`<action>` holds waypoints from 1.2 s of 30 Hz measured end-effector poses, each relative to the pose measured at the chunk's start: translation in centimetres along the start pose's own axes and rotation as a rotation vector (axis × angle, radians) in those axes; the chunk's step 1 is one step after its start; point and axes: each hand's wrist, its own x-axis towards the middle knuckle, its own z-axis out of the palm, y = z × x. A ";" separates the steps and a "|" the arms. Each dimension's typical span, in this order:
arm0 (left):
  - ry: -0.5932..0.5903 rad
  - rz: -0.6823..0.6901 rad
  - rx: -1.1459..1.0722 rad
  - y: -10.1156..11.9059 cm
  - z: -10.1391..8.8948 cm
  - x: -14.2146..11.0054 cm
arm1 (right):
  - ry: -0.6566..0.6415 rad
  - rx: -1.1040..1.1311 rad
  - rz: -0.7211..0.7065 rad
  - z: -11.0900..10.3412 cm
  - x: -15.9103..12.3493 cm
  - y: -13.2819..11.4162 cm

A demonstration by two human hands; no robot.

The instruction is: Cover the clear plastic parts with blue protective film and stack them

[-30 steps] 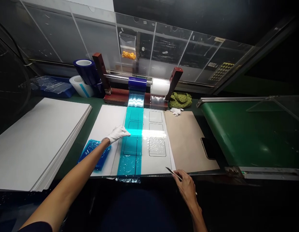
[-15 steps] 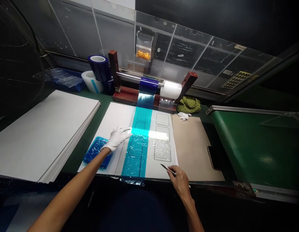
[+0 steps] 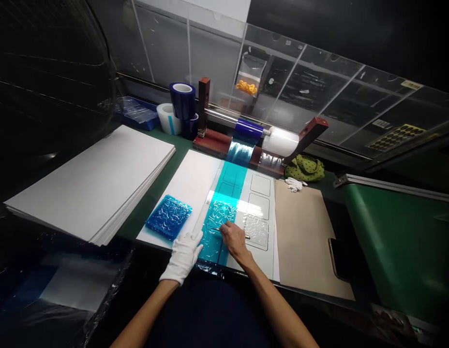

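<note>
A strip of blue film runs from a roll on a wooden stand down across a white sheet with rectangular cut-outs. My left hand, in a white glove, rests near the strip's near left edge with its fingers close together. My right hand, bare, pinches a thin blade whose tip lies on the wrinkled blue film. A stack of cut blue film pieces lies just left of my left hand.
A pile of white boards fills the left. Tape rolls stand at the back beside a blue tray. A tan board with a phone lies right, beside a green conveyor. A green pouch sits behind.
My left hand has pulled back from the middle of the strip to its near end. My right hand has moved left with the blade onto the blue film. The view has shifted right.
</note>
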 end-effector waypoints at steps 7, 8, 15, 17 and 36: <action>0.040 -0.153 -0.114 0.7 0.2 -1.1 | -0.053 -0.053 -0.082 0.8 2.6 -3.1; 0.050 -0.189 -0.147 0.6 -0.1 -1.4 | -0.060 -0.058 -0.089 0.8 2.8 -3.3; -0.009 -0.537 -0.531 -1.7 -0.5 -5.4 | -0.103 -0.080 -0.086 0.3 2.3 -1.9; -0.059 -0.572 -0.675 -2.0 0.3 -6.2 | -0.108 -0.084 -0.076 0.0 1.7 -0.8; 0.005 -0.693 -1.164 2.0 2.7 -6.3 | 0.010 -0.022 0.178 -1.6 -7.8 10.0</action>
